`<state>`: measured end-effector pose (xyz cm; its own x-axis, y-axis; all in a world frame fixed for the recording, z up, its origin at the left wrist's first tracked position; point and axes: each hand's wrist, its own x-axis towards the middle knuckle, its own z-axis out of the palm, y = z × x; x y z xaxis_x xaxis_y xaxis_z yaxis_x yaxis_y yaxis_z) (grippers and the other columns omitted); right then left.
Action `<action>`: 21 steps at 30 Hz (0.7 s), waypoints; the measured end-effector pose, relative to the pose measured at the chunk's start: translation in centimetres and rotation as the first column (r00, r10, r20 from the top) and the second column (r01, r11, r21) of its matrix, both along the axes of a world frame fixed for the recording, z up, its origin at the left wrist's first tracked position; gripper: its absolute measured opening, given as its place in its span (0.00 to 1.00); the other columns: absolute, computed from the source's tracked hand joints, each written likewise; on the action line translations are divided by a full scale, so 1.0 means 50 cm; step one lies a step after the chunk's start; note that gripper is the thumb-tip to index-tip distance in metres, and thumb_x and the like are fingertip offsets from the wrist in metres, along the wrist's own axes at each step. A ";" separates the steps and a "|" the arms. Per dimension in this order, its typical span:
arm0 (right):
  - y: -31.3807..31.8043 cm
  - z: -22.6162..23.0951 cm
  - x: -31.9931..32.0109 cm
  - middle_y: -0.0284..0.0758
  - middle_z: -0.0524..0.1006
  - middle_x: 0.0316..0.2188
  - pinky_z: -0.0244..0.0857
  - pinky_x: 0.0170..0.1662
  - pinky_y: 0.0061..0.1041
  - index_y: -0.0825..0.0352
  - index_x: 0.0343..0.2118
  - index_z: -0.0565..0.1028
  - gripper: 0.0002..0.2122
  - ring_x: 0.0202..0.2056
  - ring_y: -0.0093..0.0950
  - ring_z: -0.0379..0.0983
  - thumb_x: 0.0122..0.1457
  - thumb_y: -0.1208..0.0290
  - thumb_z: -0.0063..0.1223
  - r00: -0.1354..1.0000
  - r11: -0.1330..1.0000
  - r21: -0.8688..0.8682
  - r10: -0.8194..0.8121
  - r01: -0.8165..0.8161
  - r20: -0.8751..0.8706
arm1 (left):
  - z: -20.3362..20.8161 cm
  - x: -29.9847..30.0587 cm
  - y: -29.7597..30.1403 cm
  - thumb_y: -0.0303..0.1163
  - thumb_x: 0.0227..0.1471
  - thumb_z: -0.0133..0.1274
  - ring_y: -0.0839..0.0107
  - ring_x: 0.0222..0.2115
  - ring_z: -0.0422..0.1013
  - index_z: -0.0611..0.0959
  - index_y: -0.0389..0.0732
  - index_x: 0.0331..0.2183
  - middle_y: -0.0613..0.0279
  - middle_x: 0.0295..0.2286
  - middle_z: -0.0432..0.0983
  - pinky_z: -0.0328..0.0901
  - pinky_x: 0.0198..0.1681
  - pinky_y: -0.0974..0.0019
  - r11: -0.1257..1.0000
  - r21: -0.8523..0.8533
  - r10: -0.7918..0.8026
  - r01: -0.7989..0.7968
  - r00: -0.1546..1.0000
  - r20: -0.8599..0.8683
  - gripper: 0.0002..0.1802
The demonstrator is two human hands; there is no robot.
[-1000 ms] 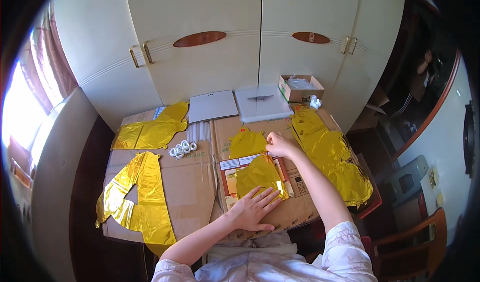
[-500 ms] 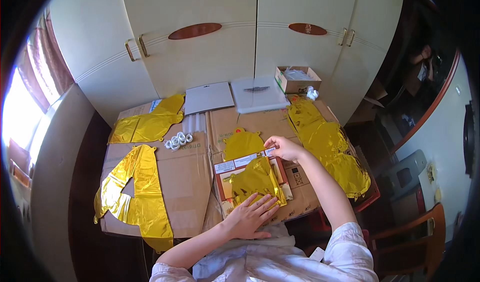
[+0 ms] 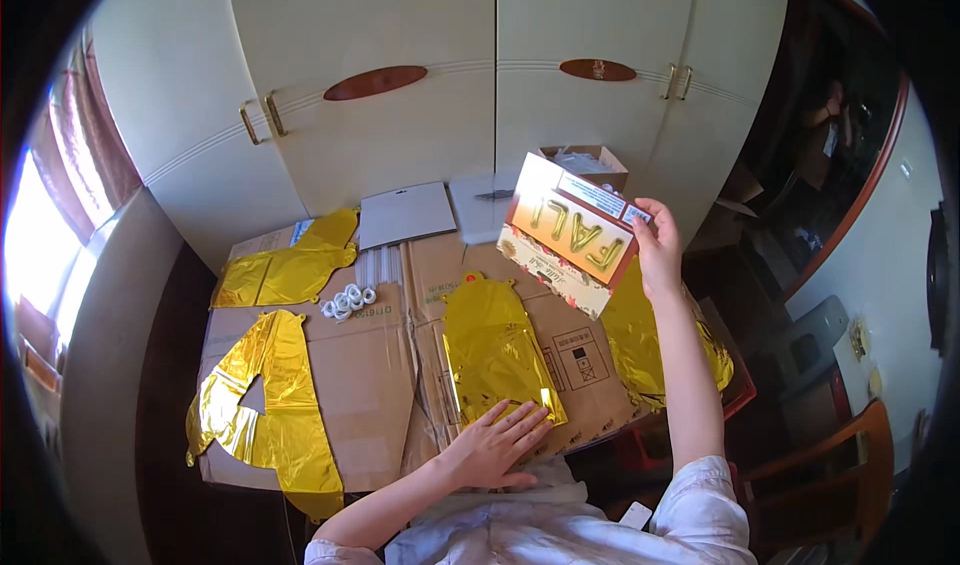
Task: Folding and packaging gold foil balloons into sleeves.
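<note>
Gold foil (image 3: 493, 350) lies under spread left hand (image 3: 497, 447); right hand (image 3: 658, 250) pinches printed card (image 3: 570, 240)

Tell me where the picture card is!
In the head view, the picture card is right of centre, held in the right hand, above and right of the gold foil under the left hand.

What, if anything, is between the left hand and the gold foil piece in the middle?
Nothing visible: the left hand rests on the near end of the gold foil piece. The printed card is up in the right hand, not between them.
</note>
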<state>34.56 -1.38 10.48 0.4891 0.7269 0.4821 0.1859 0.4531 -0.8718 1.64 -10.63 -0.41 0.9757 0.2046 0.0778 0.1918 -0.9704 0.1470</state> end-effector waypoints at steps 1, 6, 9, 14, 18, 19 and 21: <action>-0.016 0.002 -0.001 0.34 0.73 0.42 0.63 0.50 0.21 0.71 0.47 0.69 0.10 0.43 0.21 0.70 0.64 0.79 0.46 1.000 1.000 0.026 0.001 -0.002 0.014 | 0.002 0.001 0.000 0.65 0.56 0.39 0.58 0.65 0.48 0.58 0.39 0.63 0.53 0.64 0.52 0.43 0.67 0.48 1.000 -0.001 0.000 0.000 1.000 -0.006 0.47; -0.091 -0.013 -0.018 0.32 0.74 0.41 0.63 0.49 0.20 0.70 0.47 0.70 0.10 0.42 0.19 0.70 0.64 0.77 0.48 0.998 0.998 0.070 -0.001 -0.003 0.060 | 0.013 0.004 -0.001 0.64 0.57 0.39 0.59 0.65 0.50 0.59 0.39 0.63 0.55 0.63 0.55 0.43 0.66 0.49 1.000 0.003 -0.003 0.003 1.000 0.002 0.46; -0.126 -0.026 -0.034 0.31 0.74 0.41 0.63 0.48 0.19 0.69 0.48 0.70 0.10 0.41 0.18 0.70 0.64 0.75 0.49 0.998 0.995 0.101 0.020 -0.026 0.056 | 0.012 0.003 0.000 0.64 0.57 0.39 0.60 0.64 0.51 0.61 0.39 0.62 0.56 0.62 0.56 0.43 0.67 0.49 1.000 0.014 -0.004 0.005 1.000 -0.004 0.45; -0.186 -0.026 -0.059 0.30 0.74 0.39 0.62 0.46 0.17 0.69 0.47 0.71 0.10 0.38 0.16 0.68 0.64 0.75 0.50 0.992 0.992 0.122 -0.046 0.032 0.113 | 0.012 0.001 0.001 0.63 0.57 0.40 0.61 0.64 0.52 0.62 0.41 0.62 0.57 0.62 0.57 0.42 0.66 0.46 1.000 0.028 -0.004 0.005 1.000 -0.011 0.43; -0.217 -0.034 -0.070 0.29 0.74 0.37 0.62 0.43 0.15 0.69 0.47 0.72 0.10 0.35 0.14 0.68 0.64 0.76 0.51 0.980 0.987 0.146 -0.086 0.060 0.180 | 0.019 0.003 -0.001 0.64 0.56 0.41 0.62 0.64 0.53 0.63 0.42 0.61 0.58 0.63 0.55 0.42 0.65 0.39 0.998 0.057 0.008 -0.006 1.000 -0.027 0.43; -0.225 -0.038 -0.069 0.29 0.74 0.37 0.62 0.43 0.15 0.69 0.47 0.72 0.10 0.35 0.14 0.68 0.64 0.76 0.51 0.974 0.987 0.144 -0.094 0.065 0.206 | 0.022 0.003 -0.002 0.64 0.56 0.41 0.62 0.64 0.53 0.64 0.43 0.61 0.59 0.63 0.55 0.42 0.64 0.38 0.997 0.073 0.014 -0.011 0.999 -0.037 0.42; -0.233 -0.045 -0.072 0.30 0.73 0.37 0.63 0.42 0.16 0.69 0.46 0.72 0.09 0.35 0.16 0.68 0.63 0.77 0.51 0.977 0.983 0.171 -0.096 0.064 0.191 | 0.028 0.004 -0.005 0.64 0.56 0.41 0.63 0.64 0.52 0.64 0.43 0.61 0.59 0.63 0.54 0.42 0.64 0.36 0.995 0.095 0.028 -0.023 0.999 -0.046 0.42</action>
